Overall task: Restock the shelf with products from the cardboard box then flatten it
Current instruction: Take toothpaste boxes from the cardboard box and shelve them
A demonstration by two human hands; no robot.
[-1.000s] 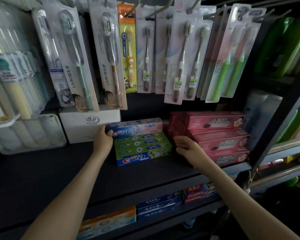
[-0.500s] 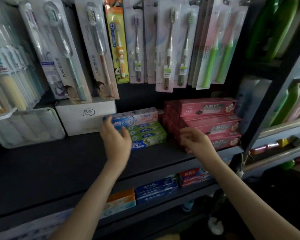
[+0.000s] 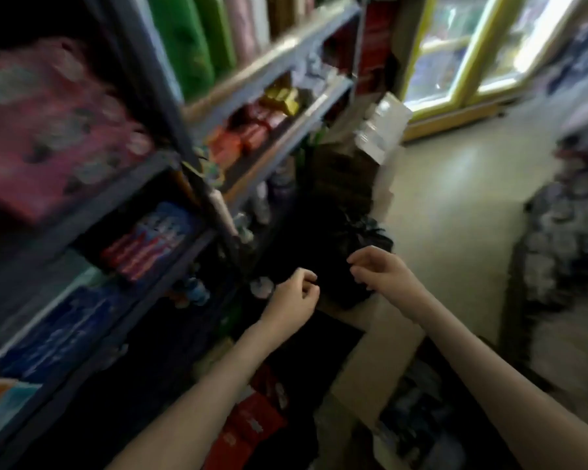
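The view is blurred and turned right and down. A brown cardboard box (image 3: 377, 347) stands on the floor below my hands, its flap open and its inside dark. My left hand (image 3: 294, 295) hangs over the box's left side with fingers loosely curled and nothing in it. My right hand (image 3: 381, 271) hovers a little higher to the right, fingers apart, holding nothing. The dark metal shelf (image 3: 123, 184) runs along the left with pink toothpaste boxes (image 3: 55, 130) on it. Red packets (image 3: 252, 422) lie low beside the box.
Blue and red boxes (image 3: 150, 239) fill the lower shelf levels. Green bottles (image 3: 190, 39) stand on a higher level. A black bag (image 3: 319, 239) sits beyond the box. Pale floor (image 3: 455, 198) leads to a yellow-framed glass door (image 3: 465, 56). Patterned goods (image 3: 564, 239) crowd the right.
Both hands have left the toothpaste boxes on the shelf and dropped down. The view has swung right and down from the shelf to the cardboard box on the floor.
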